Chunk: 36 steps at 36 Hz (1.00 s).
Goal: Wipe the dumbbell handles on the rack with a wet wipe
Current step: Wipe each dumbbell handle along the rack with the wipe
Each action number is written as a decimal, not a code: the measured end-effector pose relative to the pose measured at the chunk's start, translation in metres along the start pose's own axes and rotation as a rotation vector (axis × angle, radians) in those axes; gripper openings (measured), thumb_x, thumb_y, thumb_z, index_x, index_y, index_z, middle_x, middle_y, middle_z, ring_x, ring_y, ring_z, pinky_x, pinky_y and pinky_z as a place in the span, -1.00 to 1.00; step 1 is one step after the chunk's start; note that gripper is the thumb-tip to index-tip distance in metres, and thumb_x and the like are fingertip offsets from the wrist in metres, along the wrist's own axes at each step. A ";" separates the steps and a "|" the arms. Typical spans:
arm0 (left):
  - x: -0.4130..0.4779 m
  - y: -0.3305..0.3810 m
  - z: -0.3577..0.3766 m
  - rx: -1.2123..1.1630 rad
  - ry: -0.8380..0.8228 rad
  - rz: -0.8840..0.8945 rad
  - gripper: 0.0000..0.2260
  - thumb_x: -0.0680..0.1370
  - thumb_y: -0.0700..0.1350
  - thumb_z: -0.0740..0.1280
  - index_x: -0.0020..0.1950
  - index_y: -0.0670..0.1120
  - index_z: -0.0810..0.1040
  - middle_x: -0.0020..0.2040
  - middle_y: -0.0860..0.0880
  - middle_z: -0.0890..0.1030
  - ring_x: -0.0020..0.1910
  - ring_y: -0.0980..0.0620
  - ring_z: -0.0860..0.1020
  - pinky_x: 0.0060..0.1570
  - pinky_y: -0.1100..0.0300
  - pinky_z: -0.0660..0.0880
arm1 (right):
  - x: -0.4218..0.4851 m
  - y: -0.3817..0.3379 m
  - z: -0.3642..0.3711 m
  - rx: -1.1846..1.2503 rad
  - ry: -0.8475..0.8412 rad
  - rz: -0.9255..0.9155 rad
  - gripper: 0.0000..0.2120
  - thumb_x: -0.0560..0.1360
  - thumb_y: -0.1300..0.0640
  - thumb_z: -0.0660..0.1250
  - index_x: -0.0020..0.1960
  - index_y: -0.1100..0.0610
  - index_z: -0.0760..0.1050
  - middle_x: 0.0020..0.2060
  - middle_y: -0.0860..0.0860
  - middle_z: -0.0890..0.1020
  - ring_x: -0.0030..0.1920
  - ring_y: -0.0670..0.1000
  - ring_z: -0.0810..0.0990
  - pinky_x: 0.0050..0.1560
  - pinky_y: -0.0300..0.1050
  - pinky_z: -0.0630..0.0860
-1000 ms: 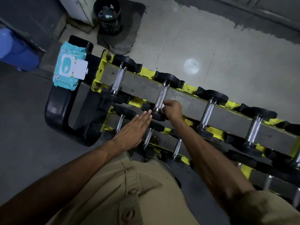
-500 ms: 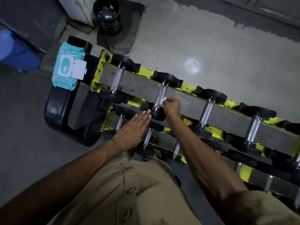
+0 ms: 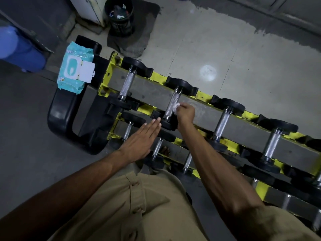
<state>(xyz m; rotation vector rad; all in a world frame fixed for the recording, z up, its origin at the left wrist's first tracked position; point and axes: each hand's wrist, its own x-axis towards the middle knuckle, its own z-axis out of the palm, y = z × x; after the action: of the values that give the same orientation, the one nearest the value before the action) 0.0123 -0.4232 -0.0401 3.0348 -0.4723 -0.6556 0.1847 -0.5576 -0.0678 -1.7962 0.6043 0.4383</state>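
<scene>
Setting: grey concrete floor filled the frame, with a black waste bin point(image 3: 119, 15) at upper centre and a blue container point(image 3: 20, 49) at upper left.
Head view, rack: the yellow-and-black dumbbell rack point(image 3: 156, 78) ran diagonally from upper left to lower right, carrying dumbbells on at least two tiers.
Head view, supply: a teal wet-wipe pack point(image 3: 73, 70), flap open, lay on a black support left of the rack.
Head view, right hand: the right hand point(image 3: 185, 113) pinched a white wet wipe point(image 3: 176, 107) against the right side of the second top-tier handle point(image 3: 172, 104).
Head view, left hand: the left hand point(image 3: 140, 140) was flat, fingers straight and together, holding nothing, its fingertips at the near black head of that dumbbell; actual contact could not be told.
Change: over the preceding second the right hand rose from the handle's lower end toward its middle, exposing the wipe; the left hand stayed put.
Meaning: the stroke was probably midway along this handle; the handles toward the right apparently awaited wiping.
</scene>
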 end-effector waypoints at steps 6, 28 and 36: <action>0.000 0.002 -0.002 0.016 0.015 0.018 -0.05 0.63 0.07 0.30 0.64 -0.31 -0.33 0.62 -0.30 -0.42 0.67 -0.24 -0.24 0.64 -0.13 0.05 | -0.001 -0.017 0.001 -0.098 0.188 -0.346 -0.90 0.52 0.25 0.39 -0.03 0.13 0.67 -0.13 -0.03 0.68 -0.11 -0.05 0.61 0.01 -0.02 0.60; -0.001 0.005 -0.001 0.021 0.044 0.016 -0.11 0.63 -0.02 0.28 0.64 -0.31 -0.31 0.63 -0.31 -0.37 0.68 -0.25 -0.19 0.64 -0.15 0.05 | 0.010 -0.055 -0.028 -1.847 -0.561 -1.676 -0.80 0.57 0.06 0.29 0.11 0.08 0.62 -0.03 -0.02 0.68 0.13 0.10 0.47 0.12 0.02 0.42; -0.001 0.008 -0.003 0.046 0.015 0.011 -0.15 0.65 -0.02 0.25 0.65 -0.31 -0.29 0.66 -0.32 -0.27 0.68 -0.26 -0.16 0.63 -0.16 0.04 | -0.010 -0.048 -0.010 -1.922 -0.685 -1.526 -0.79 0.64 0.04 0.24 0.10 0.10 0.61 0.02 0.01 0.64 0.13 0.08 0.45 0.19 -0.01 0.36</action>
<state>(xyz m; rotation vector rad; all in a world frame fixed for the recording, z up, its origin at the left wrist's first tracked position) 0.0108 -0.4309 -0.0365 3.0754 -0.5113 -0.6303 0.2058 -0.5540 -0.0226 -2.6630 -2.3427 0.4142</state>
